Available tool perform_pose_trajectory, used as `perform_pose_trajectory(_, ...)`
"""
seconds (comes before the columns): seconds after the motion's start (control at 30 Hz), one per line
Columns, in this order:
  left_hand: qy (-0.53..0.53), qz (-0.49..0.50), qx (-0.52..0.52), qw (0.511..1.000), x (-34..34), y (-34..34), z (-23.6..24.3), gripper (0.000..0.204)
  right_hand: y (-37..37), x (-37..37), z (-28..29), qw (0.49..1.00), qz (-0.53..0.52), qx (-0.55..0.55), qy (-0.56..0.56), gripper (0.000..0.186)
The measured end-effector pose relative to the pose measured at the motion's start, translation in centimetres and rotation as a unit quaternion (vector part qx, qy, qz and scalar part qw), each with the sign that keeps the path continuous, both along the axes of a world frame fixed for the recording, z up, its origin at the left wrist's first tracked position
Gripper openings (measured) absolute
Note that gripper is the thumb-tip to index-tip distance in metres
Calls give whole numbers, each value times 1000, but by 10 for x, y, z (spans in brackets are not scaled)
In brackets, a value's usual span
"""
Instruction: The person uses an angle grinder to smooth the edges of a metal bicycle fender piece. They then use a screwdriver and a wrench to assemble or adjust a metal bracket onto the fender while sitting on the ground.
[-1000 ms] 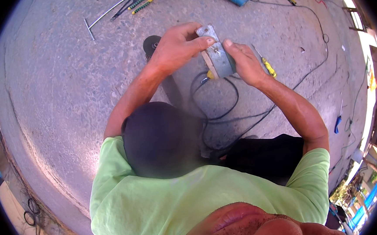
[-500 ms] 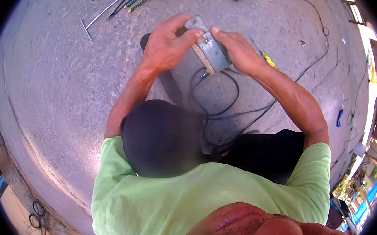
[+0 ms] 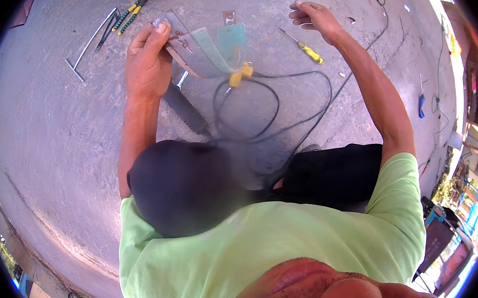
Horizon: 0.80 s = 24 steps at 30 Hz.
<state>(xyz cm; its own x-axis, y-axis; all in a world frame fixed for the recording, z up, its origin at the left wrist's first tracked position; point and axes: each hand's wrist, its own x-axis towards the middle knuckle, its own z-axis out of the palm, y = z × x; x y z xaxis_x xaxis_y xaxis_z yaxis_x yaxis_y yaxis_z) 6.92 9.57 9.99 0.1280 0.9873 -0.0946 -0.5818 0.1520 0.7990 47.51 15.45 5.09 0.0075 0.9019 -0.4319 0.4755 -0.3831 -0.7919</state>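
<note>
Now left hand [image 3: 145,64] pinches clear cover [image 3: 201,46]; right hand [image 3: 314,17] loose, empty, above screwdriver [image 3: 305,47]. Advise: steady cover, avoid cable [image 3: 280,99].

Pliers [image 3: 134,12], metal rod [image 3: 90,40], blue tool [image 3: 421,106] on concrete.

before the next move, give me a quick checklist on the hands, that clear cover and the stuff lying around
1. Grip on the clear cover: ok, the left hand is closed on its edge.
2. Right hand free: ok, open and holding nothing.
3. Yellow-handled screwdriver close by: ok, it lies on the floor beside the right hand.
4. Black cable out of the way: not ok, its loops lie between the forearms.
5. Cover undamaged: cannot tell, too blurred.
</note>
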Motion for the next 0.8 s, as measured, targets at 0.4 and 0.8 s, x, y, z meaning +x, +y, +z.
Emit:
perform_pose_trajectory(0.4, 132, -84, -123, 980, 57, 4, -59, 21, -82, 78, -125, 864, 196, -35, -463, 48)
perform_pose_trajectory(0.8, 227, -91, -166, 955, 51, 1, -79, 41, -46, 26, -73, 958, 116, -29, -262, 42)
